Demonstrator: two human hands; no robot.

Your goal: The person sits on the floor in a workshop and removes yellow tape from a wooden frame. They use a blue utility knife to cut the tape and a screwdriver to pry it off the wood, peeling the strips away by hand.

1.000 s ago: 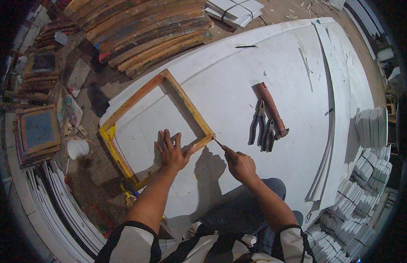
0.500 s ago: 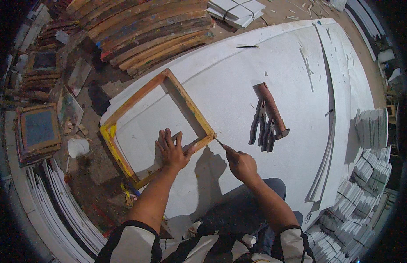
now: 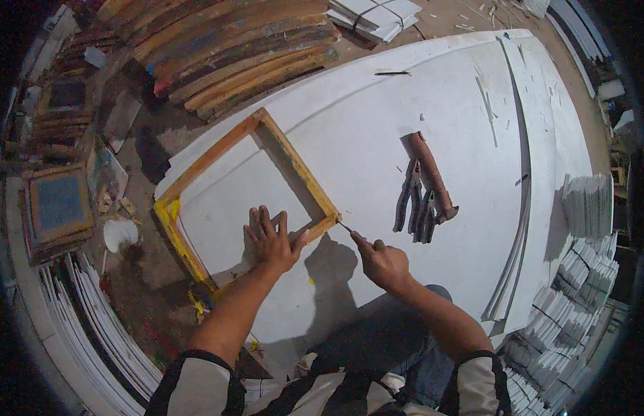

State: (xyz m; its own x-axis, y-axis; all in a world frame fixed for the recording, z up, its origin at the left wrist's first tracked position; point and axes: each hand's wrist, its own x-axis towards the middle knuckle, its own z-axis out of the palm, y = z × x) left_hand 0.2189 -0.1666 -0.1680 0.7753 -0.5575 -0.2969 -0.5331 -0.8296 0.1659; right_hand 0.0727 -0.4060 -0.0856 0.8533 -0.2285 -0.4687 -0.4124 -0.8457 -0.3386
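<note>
A wooden frame, yellow-stained and open in the middle, lies slantwise on white sheets. My left hand rests across its near side, fingers spread, the thumb side against the wood. My right hand is closed round a thin pointed tool, its handle hidden in the fist. The dark tip of the tool meets the frame's right corner. Farther right on the sheets lie a hammer with a reddish-brown handle and dark-handled pliers, with more dark handles beside them.
Curved stacks of old wooden frames stand at the far left. White strips fill the near left, close to a white bucket. Bundled white strips are piled at the right. A dark pencil-like stick lies on the sheets.
The frame has shifted very slightly left, and the tool's tip stays at its corner. My right hand has moved back a little; both forearms sit slightly wider apart.
</note>
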